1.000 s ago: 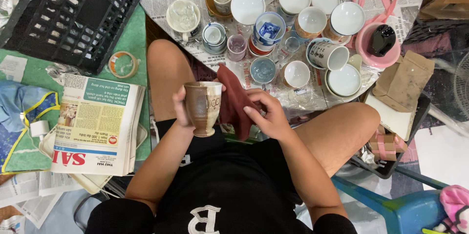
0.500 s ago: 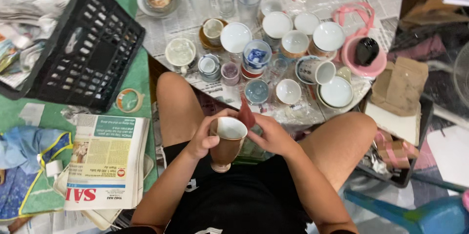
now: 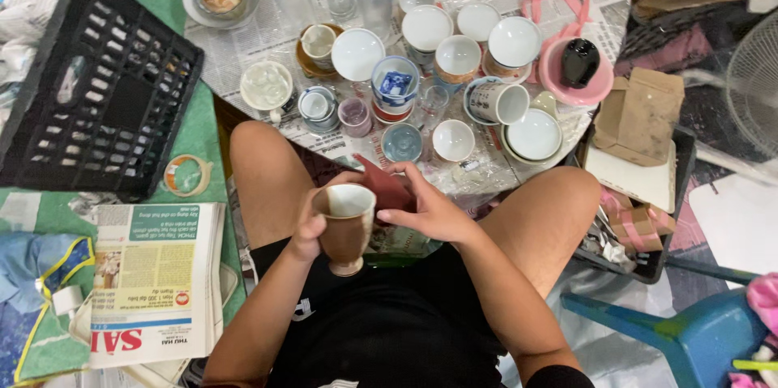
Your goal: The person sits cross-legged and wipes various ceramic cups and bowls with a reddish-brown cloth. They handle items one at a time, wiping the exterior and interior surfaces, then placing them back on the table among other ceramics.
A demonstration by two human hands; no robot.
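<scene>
- the brown cup (image 3: 347,230) sits above the person's lap, between the knees; it is upright or nearly so, pale inside, narrowing to a small foot.
- the left hand (image 3: 310,226) wraps its left side, fingers curled and clamped on the wall of the brown cup.
- the right hand (image 3: 429,211) is just right of the brown cup, fingers bent together over a dark red cloth (image 3: 387,187) that lies touching or just behind the rim; i cannot tell if the cloth is pinched.
- it looks like glazed ceramic: stiff, fairly light, smooth and likely slippery, and it would probably chip if knocked. the safest hold seems to be round the belly, with a finger under the foot, not by the thin rim.
- beyond the brown cup, white bowls (image 3: 453,140) and small cups stand close together on newspaper (image 3: 235,60).
- left of the brown cup lie a folded newspaper (image 3: 154,274) and, farther, a black crate (image 3: 97,104).
- far right of the brown cup, a pink bowl (image 3: 567,80) holds a black thing.
</scene>
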